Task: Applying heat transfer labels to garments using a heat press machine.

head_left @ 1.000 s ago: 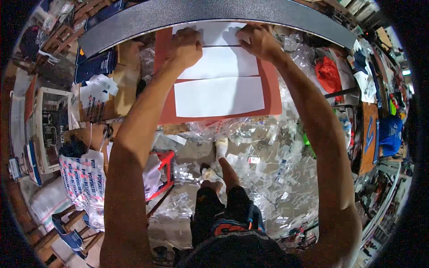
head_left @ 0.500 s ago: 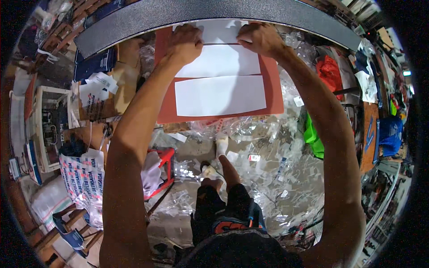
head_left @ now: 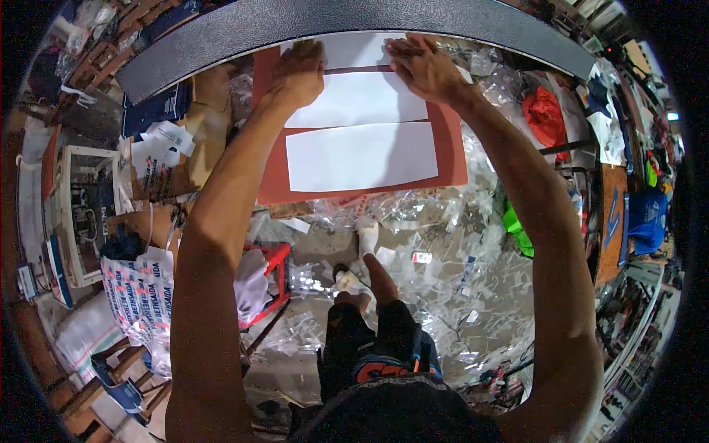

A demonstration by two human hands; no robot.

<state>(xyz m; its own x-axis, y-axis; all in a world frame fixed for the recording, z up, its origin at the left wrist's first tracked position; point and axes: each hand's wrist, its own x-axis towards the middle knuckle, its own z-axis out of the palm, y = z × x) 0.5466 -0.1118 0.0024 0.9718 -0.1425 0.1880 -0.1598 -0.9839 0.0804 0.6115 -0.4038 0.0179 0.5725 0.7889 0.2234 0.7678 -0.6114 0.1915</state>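
Barely anything has shifted since before: my left hand (head_left: 299,72) and right hand (head_left: 425,68) still press flat, fingers spread, holding nothing, on the white sheets (head_left: 360,100) atop the red board (head_left: 450,151), whose far edge meets the grey bar (head_left: 221,33).

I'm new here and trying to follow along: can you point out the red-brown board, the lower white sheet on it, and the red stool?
red-brown board (head_left: 452,151): head view, bare right margin.
lower white sheet (head_left: 362,156): head view, its middle.
red stool (head_left: 277,258): head view, seat's edge.
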